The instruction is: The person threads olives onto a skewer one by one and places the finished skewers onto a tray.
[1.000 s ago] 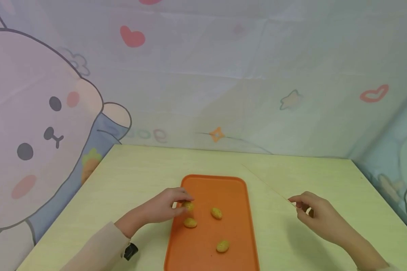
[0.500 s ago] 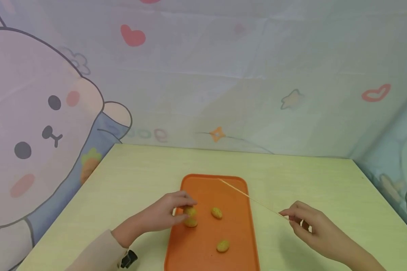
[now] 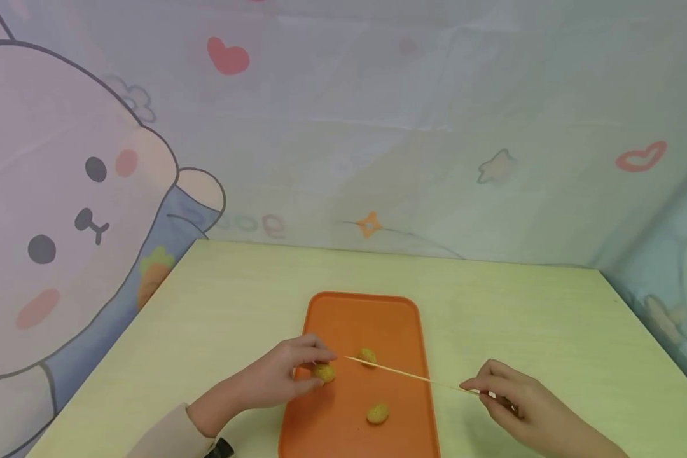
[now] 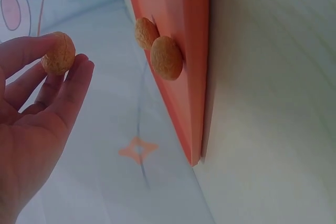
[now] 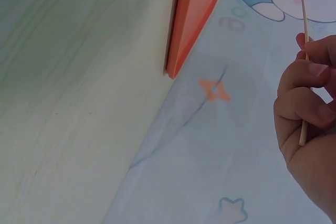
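My left hand (image 3: 283, 375) pinches a small oval, yellowish-brown, wrinkled piece like a baby potato (image 3: 324, 373) between thumb and fingers, above the tray's left side. The left wrist view shows this held piece (image 4: 59, 53) plainly. Right of the tray, my right hand (image 3: 518, 407) grips a thin wooden skewer (image 3: 401, 372) near its rear end. The skewer slants across the tray, its tip a little short of the left fingertips. Two similar pieces, one farther back (image 3: 369, 353) and one nearer (image 3: 377, 414), lie on the orange tray (image 3: 360, 318). The left hand may hide another.
The tray lies lengthwise on a pale yellow-green table (image 3: 252, 273). Behind the table hangs a printed cloth (image 3: 332, 127) with a cartoon bear and hearts. A dark band (image 3: 221, 449) sits at the left wrist.
The right hand has come left and nearer, swinging the skewer over the tray toward the left hand. Carrying its piece, the left hand has moved slightly nearer, over where another piece showed before.
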Tool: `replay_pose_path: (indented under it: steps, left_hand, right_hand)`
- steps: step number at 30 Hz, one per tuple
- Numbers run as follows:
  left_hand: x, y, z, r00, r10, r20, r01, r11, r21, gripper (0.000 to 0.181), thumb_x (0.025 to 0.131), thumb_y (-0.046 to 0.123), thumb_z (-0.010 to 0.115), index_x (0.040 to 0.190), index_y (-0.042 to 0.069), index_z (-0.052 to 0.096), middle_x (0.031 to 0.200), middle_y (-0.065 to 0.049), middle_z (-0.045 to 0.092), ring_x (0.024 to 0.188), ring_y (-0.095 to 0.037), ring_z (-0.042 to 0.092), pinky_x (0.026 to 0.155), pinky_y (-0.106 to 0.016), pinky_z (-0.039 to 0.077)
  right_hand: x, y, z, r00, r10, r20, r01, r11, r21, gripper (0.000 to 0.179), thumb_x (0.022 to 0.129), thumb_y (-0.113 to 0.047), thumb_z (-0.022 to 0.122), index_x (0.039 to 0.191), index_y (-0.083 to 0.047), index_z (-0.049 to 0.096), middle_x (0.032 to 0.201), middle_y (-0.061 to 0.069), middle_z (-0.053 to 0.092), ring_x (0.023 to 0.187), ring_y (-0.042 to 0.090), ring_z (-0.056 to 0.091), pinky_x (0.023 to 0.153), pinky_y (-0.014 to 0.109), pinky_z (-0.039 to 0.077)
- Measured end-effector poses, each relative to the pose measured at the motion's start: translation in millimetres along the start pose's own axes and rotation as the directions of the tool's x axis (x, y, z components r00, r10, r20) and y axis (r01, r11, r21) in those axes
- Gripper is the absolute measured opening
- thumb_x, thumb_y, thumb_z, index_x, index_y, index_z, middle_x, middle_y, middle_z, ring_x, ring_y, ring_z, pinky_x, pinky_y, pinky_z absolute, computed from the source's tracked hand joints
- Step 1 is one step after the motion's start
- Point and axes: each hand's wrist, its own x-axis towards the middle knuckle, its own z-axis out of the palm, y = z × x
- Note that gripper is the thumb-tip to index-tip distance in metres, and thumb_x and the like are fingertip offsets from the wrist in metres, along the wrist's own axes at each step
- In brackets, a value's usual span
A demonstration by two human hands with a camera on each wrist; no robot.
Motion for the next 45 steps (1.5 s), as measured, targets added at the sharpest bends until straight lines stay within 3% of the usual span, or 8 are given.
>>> replay_pose_path:
  steps: [14,28,45]
  left_hand:
    - [-2.7,7.3,5.2,1.000,0.005,0.016,-0.004,0.998,-0.065,0.034,0.090,-0.001,0.064,0.124,-0.002,0.062,0.105,-0.002,0.056,0.099,-0.011,0.060,0.084,-0.021,0.053]
    - [-1.8,7.9,9.8,0.998,0.055,0.009,-0.055,0.998,-0.023,0.021,0.089,-0.001,0.066,0.110,0.001,0.069,0.103,-0.002,0.056,0.095,-0.009,0.059,0.082,-0.021,0.053]
    - [0.8,10.1,13.6,0.991,0.127,0.034,-0.127,0.992,-0.012,0.020,0.088,-0.001,0.066,0.108,-0.001,0.069,0.102,-0.003,0.056,0.094,-0.009,0.060,0.083,-0.020,0.053]
  right_hand:
    - [-2.0,-1,6,0.997,0.030,0.077,-0.034,0.998,0.055,0.053,0.077,0.024,0.060,0.117,-0.010,0.066,0.091,-0.010,0.048,0.057,-0.009,0.034,0.055,0.005,0.036]
    - [-2.3,-4,3,0.996,0.054,0.068,-0.054,0.999,-0.008,0.046,0.079,0.018,0.065,0.111,-0.015,0.066,0.095,-0.010,0.054,0.057,-0.010,0.037,0.055,0.003,0.036]
    - [0.0,-5,7,0.998,-0.050,0.036,0.048,0.997,0.052,0.042,0.080,0.016,0.066,0.110,-0.013,0.067,0.093,-0.005,0.054,0.061,-0.003,0.044,0.059,0.004,0.038]
